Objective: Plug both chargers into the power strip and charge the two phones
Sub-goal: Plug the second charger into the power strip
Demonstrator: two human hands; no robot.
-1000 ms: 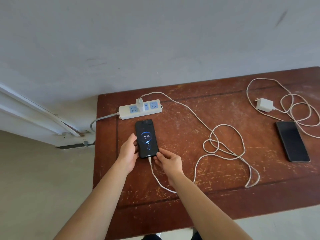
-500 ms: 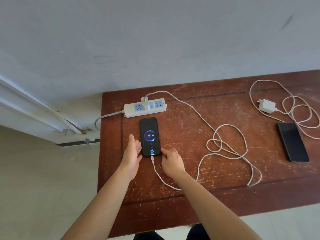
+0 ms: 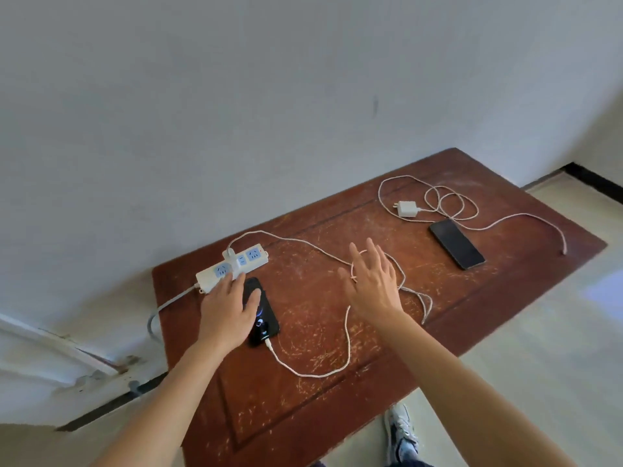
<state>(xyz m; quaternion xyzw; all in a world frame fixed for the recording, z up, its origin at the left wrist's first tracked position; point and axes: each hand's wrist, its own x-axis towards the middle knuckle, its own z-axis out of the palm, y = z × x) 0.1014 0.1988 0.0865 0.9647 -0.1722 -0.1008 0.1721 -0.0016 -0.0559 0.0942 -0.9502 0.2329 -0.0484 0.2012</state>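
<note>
A white power strip (image 3: 251, 258) lies at the table's back left with one white charger (image 3: 230, 255) plugged into it. Its cable (image 3: 347, 335) loops across the table into the bottom of a black phone (image 3: 264, 323) whose screen is lit. My left hand (image 3: 226, 310) lies flat over that phone's upper part, fingers apart. My right hand (image 3: 374, 284) hovers open above the cable loops, holding nothing. At the far right lie a second white charger (image 3: 408, 208), unplugged, its coiled cable (image 3: 448, 205), and a second dark phone (image 3: 456, 243).
Everything rests on a scratched brown wooden table (image 3: 337, 382) against a grey wall. The strip's grey lead (image 3: 161, 310) drops off the left edge. My shoe (image 3: 401, 433) shows on the pale floor below the table's near edge.
My right hand left the phone's plug end and rose toward the right, fingers spread. My left hand slid onto the phone. The camera view swung right and tilted.
</note>
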